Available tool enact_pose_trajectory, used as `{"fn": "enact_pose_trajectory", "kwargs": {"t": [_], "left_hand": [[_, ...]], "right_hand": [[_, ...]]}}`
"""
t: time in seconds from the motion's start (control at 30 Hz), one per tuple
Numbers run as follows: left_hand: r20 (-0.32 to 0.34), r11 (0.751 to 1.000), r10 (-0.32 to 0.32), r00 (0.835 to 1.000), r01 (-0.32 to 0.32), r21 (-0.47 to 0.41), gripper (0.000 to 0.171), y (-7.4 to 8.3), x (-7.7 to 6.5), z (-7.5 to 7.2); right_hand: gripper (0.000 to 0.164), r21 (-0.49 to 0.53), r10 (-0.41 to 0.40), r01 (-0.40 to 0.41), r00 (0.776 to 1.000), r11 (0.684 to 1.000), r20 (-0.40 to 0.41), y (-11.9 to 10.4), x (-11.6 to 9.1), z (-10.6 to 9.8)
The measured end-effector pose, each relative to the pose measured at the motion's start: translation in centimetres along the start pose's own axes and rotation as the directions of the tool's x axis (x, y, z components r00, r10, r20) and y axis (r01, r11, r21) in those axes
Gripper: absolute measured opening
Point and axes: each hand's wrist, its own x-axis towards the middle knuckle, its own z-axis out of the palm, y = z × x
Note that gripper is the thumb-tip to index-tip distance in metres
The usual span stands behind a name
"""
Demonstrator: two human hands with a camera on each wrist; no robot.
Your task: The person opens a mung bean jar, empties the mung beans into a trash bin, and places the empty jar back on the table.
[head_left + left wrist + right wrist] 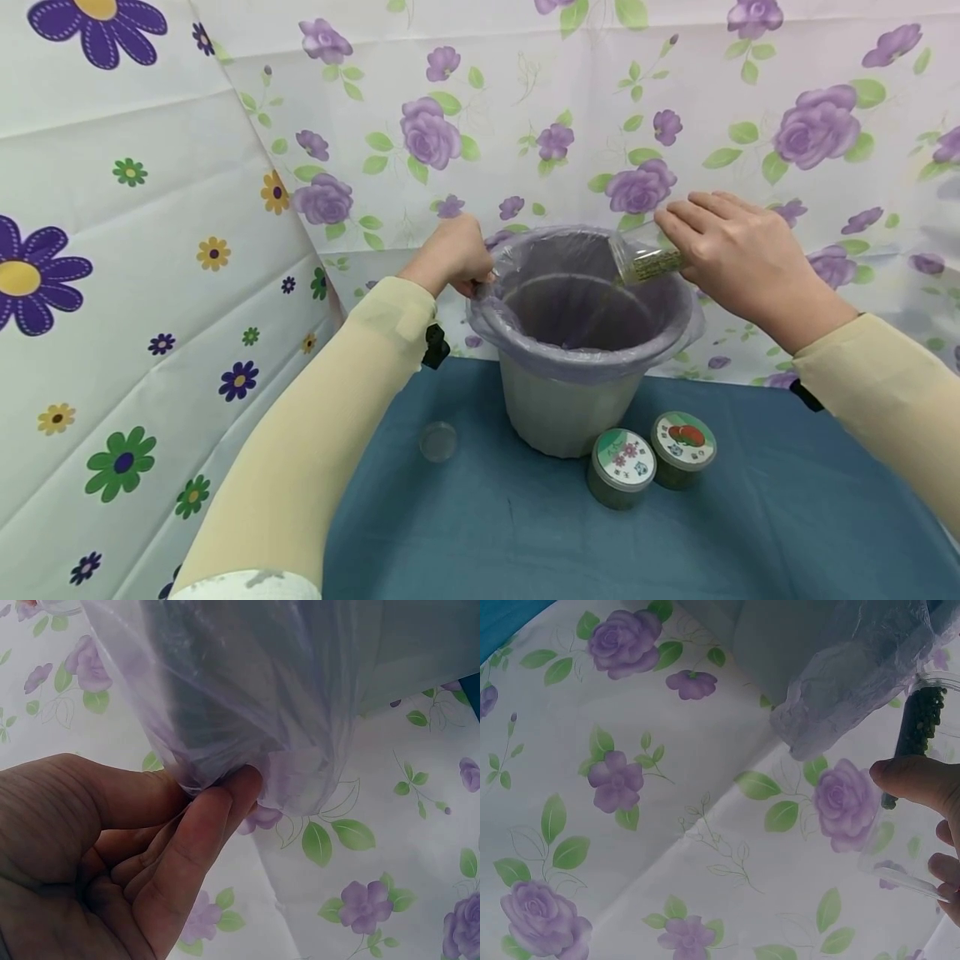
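Observation:
A pale grey bucket [566, 408] stands on the table, lined with a thin purple plastic bag [592, 362] folded over its rim. At the bucket's left rim my left hand [456, 254] pinches the bag's edge between thumb and fingers, plainly seen in the left wrist view on the gathered film [247, 712]. My right hand [738, 254] grips a clear jar [648, 260], tilted with its mouth over the bucket's right side. Small green bean-like grains [922, 720] lie along the jar's lower side. The bucket's bottom is too dark to make out.
In front of the bucket, two round lidded tubs, one with a flower label [624, 458] and one with a red-fruit label [684, 440], stand side by side. A clear round lid [438, 442] lies on the blue tablecloth [525, 542]. Flowered sheeting [510, 100] hangs close behind.

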Motion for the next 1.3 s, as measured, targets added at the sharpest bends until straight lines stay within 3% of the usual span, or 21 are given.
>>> {"fn": "enact_pose_trajectory", "kwargs": {"t": [0.53,0.77,1.3], "left_hand": [[-0.001,1.000,-0.010,1.000,0.010,-0.002,0.013,-0.05,0.10,0.01],[0.001,1.000,0.016,1.000,-0.016,0.026,0.013,-0.06,-0.11,0.02],[0.001,1.000,0.010,1.000,-0.010,0.016,0.014,0.00,-0.01,-0.07]], "right_hand": [[0.071,-0.002,-0.006,0.006,1.000,1.000,-0.005,-0.04,-0.08,-0.02],[0.078,-0.015,-0.004,0.005,1.000,1.000,0.003,-0.11,-0.08,0.10],[0.070,-0.017,-0.015,0.015,1.000,1.000,-0.018,0.11,0.06,0.37]]}}
